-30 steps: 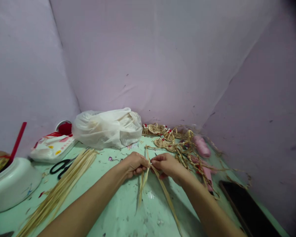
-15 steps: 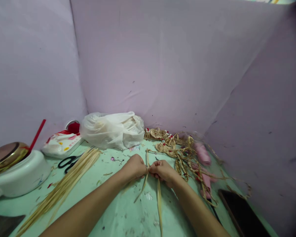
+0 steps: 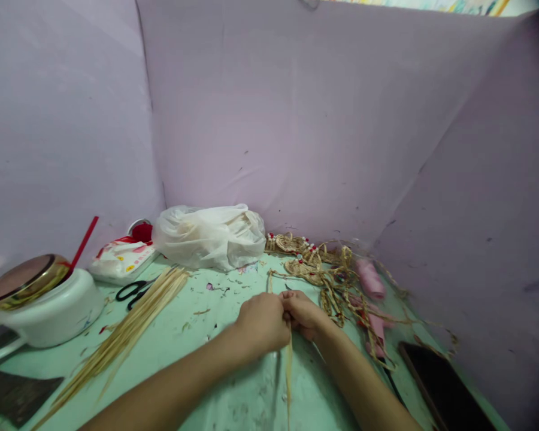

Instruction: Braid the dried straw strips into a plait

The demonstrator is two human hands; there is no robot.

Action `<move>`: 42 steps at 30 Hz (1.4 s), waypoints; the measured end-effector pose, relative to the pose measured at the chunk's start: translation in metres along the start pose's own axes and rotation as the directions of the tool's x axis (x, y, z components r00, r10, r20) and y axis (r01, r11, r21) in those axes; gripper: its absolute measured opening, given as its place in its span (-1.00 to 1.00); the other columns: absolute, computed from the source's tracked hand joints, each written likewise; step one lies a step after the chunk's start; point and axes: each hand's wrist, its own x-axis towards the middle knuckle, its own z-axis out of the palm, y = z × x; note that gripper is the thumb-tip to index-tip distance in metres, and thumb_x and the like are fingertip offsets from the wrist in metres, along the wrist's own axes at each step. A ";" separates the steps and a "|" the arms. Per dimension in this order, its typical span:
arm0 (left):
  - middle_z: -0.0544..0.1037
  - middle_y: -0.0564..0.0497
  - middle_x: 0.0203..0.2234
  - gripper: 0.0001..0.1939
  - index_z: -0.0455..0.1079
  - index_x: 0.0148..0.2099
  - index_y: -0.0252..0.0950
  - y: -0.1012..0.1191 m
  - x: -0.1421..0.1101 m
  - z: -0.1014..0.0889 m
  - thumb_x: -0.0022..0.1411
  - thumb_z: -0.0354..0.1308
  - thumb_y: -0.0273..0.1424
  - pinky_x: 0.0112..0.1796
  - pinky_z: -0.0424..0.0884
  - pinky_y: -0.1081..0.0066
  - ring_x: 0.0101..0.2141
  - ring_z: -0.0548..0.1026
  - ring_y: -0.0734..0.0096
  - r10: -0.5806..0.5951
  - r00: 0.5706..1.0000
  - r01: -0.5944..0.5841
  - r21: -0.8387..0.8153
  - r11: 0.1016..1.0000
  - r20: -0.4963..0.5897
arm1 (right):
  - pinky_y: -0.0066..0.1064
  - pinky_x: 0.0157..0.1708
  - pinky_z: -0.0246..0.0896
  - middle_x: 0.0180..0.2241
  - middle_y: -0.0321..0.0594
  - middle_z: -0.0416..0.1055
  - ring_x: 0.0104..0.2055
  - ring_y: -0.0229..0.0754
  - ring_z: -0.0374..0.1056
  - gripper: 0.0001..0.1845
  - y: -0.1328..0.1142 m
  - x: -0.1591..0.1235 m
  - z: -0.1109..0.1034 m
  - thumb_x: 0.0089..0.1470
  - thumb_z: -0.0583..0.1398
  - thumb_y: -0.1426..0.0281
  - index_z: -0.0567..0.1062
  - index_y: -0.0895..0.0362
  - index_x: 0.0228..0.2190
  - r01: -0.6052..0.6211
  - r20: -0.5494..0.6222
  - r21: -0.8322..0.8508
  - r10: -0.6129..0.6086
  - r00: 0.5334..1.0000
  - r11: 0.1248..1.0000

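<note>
Strand of pale, flat plant fibre [image 3: 288,377] runs from between two bare hands toward the wearer, its long axis pointing almost straight away across a pale green tabletop [image 3: 233,404]. The left hand [image 3: 264,320], slightly nearer the wearer, is curled closed around it, back upward and fingertips hidden. The right hand [image 3: 302,311] touches it, thumb and forefinger drawn narrow in what looks like a pinch on the fibre. Just beyond the fingers, a thin upper length [image 3: 270,282] continues away toward a twisted cord.

Left of the hands, a loose bundle of straw-coloured fibres [image 3: 132,332] slants across black-handled scissors [image 3: 135,291], near a white handled pot [image 3: 63,314]. At right lie a dark phone [image 3: 444,386], a pink spool [image 3: 371,279] and tangled braids. Farther back are beaded woven pieces [image 3: 303,271], a crumpled white plastic bag [image 3: 211,238] and a lilac wall [image 3: 269,120].
</note>
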 end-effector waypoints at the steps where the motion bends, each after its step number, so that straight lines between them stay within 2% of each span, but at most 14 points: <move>1: 0.35 -0.05 -0.70 -0.92 0.30 -0.62 -0.34 -0.002 0.006 -0.007 -0.16 0.08 -0.45 -0.52 0.18 0.47 -0.51 0.39 0.29 -0.012 0.999 0.014 0.047 0.999 -0.034 | -0.57 -0.78 -0.39 -0.86 -0.45 0.01 -0.80 -0.48 -0.18 -0.95 -0.001 -0.001 -0.001 -0.41 0.03 0.50 0.26 0.19 -0.77 -0.003 0.011 0.002 0.003 1.000 1.000; 4: 0.28 0.01 -0.82 -0.85 0.28 -0.63 -0.36 -0.009 0.025 -0.025 -0.08 0.01 -0.45 -0.65 0.12 0.49 -0.74 0.27 0.45 -0.153 0.988 0.149 -0.126 0.981 -0.016 | -0.57 -0.77 -0.41 -0.84 -0.45 0.01 -0.78 -0.49 -0.18 -0.93 -0.003 -0.004 -0.003 -0.36 0.06 0.46 0.29 0.21 -0.74 0.011 0.042 -0.014 -0.010 0.999 1.000; 6: 0.29 0.02 -0.83 -0.84 0.29 -0.61 -0.40 -0.016 0.035 -0.028 -0.06 -0.03 -0.50 -0.70 0.08 0.54 -0.77 0.23 0.53 -0.236 0.963 0.267 -0.334 0.904 0.129 | -0.57 -0.76 -0.40 -0.82 -0.44 0.03 -0.77 -0.48 -0.17 -0.93 -0.004 -0.005 -0.004 -0.35 0.07 0.46 0.31 0.21 -0.72 0.031 0.061 -0.009 -0.031 0.998 0.999; 8: 0.31 0.01 -0.81 -0.83 0.31 -0.59 -0.45 -0.023 0.042 -0.024 -0.04 -0.05 -0.56 -0.71 0.07 0.60 -0.76 0.24 0.60 -0.234 0.915 0.376 -0.483 0.791 0.329 | -0.57 -0.76 -0.39 -0.80 -0.42 0.08 -0.75 -0.47 -0.14 -0.94 -0.005 -0.006 -0.004 -0.35 0.08 0.46 0.31 0.21 -0.70 0.036 0.076 0.002 -0.036 0.996 0.999; 11: 0.33 0.00 -0.78 -0.82 0.32 -0.58 -0.48 -0.031 0.047 -0.016 -0.01 -0.05 -0.58 -0.70 0.09 0.66 -0.74 0.25 0.67 -0.201 0.840 0.491 -0.551 0.675 0.503 | -0.57 -0.75 -0.37 -0.76 -0.40 0.13 -0.74 -0.46 -0.11 -0.94 -0.006 -0.006 -0.005 -0.32 0.08 0.46 0.32 0.21 -0.67 0.044 0.076 -0.028 -0.042 0.996 0.999; 13: 0.30 0.04 -0.80 -0.83 0.29 -0.62 -0.46 -0.033 0.047 -0.014 -0.03 -0.01 -0.57 -0.72 0.06 0.66 -0.77 0.22 0.68 -0.232 0.845 0.495 -0.542 0.679 0.482 | -0.57 -0.74 -0.32 -0.74 -0.39 0.15 -0.73 -0.45 -0.10 -0.94 -0.006 -0.006 -0.005 -0.29 0.09 0.45 0.31 0.21 -0.65 0.082 0.065 -0.111 -0.075 0.995 0.990; 15: 0.23 0.08 -0.85 -0.84 0.24 -0.67 -0.42 -0.032 0.046 -0.014 -0.09 0.05 -0.56 -0.75 -0.01 0.63 -0.80 0.15 0.68 -0.281 0.867 0.471 -0.491 0.733 0.412 | -0.57 -0.72 -0.22 -0.73 -0.38 0.19 -0.71 -0.44 -0.05 -0.95 -0.006 -0.005 -0.005 -0.26 0.09 0.46 0.30 0.20 -0.63 0.160 0.054 -0.241 -0.151 0.987 0.957; 19: 0.14 0.15 -0.90 -0.80 0.16 -0.72 -0.37 -0.026 0.041 -0.012 -0.19 0.12 -0.55 -0.77 -0.11 0.60 -0.83 0.05 0.69 -0.327 0.909 0.410 -0.419 0.810 0.257 | -0.56 -0.63 -0.07 -0.68 -0.31 0.28 -0.62 -0.37 0.10 -0.94 -0.007 -0.003 -0.006 -0.23 0.09 0.47 0.35 0.21 -0.62 0.278 0.033 -0.545 -0.311 0.950 0.791; 22: 0.13 0.15 -0.90 -0.80 0.14 -0.72 -0.36 -0.024 0.040 -0.006 -0.24 0.13 -0.56 -0.76 -0.12 0.58 -0.83 0.05 0.68 -0.308 0.937 0.348 -0.436 0.830 0.162 | -0.54 -0.62 -0.09 -0.66 -0.26 0.32 -0.59 -0.34 0.13 -0.86 -0.012 -0.007 -0.007 -0.24 0.11 0.41 0.43 0.23 -0.62 0.172 -0.069 -0.730 -0.321 0.945 0.661; 24: 0.13 0.15 -0.89 -0.81 0.14 -0.72 -0.36 -0.023 0.040 -0.003 -0.25 0.11 -0.57 -0.76 -0.12 0.57 -0.83 0.05 0.68 -0.314 0.939 0.343 -0.442 0.829 0.140 | -0.53 -0.65 -0.12 -0.71 -0.26 0.30 -0.63 -0.34 0.12 -0.80 -0.016 -0.012 -0.008 -0.24 0.12 0.36 0.45 0.24 -0.64 0.072 -0.140 -0.771 -0.280 0.950 0.632; 29: 0.12 0.16 -0.89 -0.81 0.09 -0.73 -0.34 -0.023 0.040 -0.003 -0.25 0.04 -0.58 -0.75 -0.14 0.57 -0.83 0.03 0.69 -0.318 0.935 0.353 -0.499 0.791 0.157 | -0.56 -0.71 -0.12 -0.79 -0.27 0.26 -0.72 -0.38 0.07 -0.75 -0.022 -0.022 -0.001 -0.22 0.08 0.39 0.43 0.25 -0.74 0.057 -0.059 -0.724 -0.144 0.988 0.688; 34: 0.15 0.16 -0.85 -0.83 0.09 -0.71 -0.34 -0.028 0.039 -0.011 -0.26 0.05 -0.53 -0.75 -0.20 0.57 -0.82 0.02 0.71 -0.292 0.920 0.389 -0.522 0.759 0.262 | -0.57 -0.73 -0.14 -0.80 -0.30 0.25 -0.73 -0.39 0.09 -0.81 -0.019 -0.025 0.006 -0.27 0.07 0.48 0.44 0.23 -0.73 0.107 -0.050 -0.724 -0.206 0.977 0.682; 38: 0.13 0.17 -0.86 -0.83 0.09 -0.70 -0.33 -0.031 0.039 -0.014 -0.28 0.07 -0.51 -0.75 -0.20 0.56 -0.82 0.04 0.69 -0.229 0.947 0.315 -0.499 0.807 0.227 | -0.58 -0.73 -0.14 -0.77 -0.32 0.26 -0.72 -0.42 0.04 -0.86 -0.021 -0.024 0.000 -0.27 0.11 0.46 0.43 0.24 -0.70 0.146 0.008 -0.664 -0.188 0.982 0.734; 42: 0.13 0.17 -0.85 -0.84 0.10 -0.70 -0.33 -0.035 0.043 -0.015 -0.29 0.07 -0.49 -0.75 -0.22 0.56 -0.82 0.01 0.70 -0.212 0.946 0.308 -0.476 0.823 0.245 | -0.59 -0.72 -0.07 -0.69 -0.31 0.29 -0.69 -0.41 0.07 -0.86 -0.029 -0.024 -0.004 -0.22 0.13 0.38 0.40 0.22 -0.61 0.049 -0.209 -0.472 -0.165 0.964 0.881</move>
